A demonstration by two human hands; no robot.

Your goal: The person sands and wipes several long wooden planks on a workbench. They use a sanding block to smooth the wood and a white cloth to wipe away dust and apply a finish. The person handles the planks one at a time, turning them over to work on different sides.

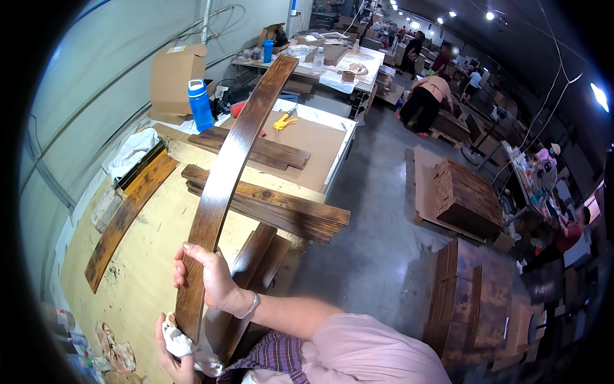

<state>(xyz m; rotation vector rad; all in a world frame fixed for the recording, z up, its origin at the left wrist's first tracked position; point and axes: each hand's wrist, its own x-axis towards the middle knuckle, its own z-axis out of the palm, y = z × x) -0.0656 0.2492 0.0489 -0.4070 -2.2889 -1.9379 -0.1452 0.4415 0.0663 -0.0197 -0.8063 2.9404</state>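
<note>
Left hand: the bare left hand (171, 354) is the nearer; its fingers bunch a crumpled white cloth (178, 337) against the plank's near end.
Right hand: the bare right hand (211, 278), just beyond, is closed round the plank, thumb across the face, fingertips at the left edge.
Plank: the long, dark-brown, glossy wooden plank (224, 169) is raised over the worktable with its tan top (150, 269); most of its length lies beyond the right-hand grip.
Long axis: from the left hand away toward the far right corner; looks bowed, though the lens may add to that.
Face: fine streaky grain, pale sheen mid-length, darker patches toward the far end.
Right edge, near: smooth dark-brown boards (270, 259), partly behind the right arm.
Right edge, middle: a stack of thin brown wooden strips (288, 206), mottled on top, overhangs.
Left edge: a narrow, amber-brown mottled board (128, 221) lies flat, well apart from both hands.
Far edge: a blue cylindrical bottle with white lid (200, 105) stands upright.
Floor, right: a squared stack of brown mottled panels (470, 198).
</note>
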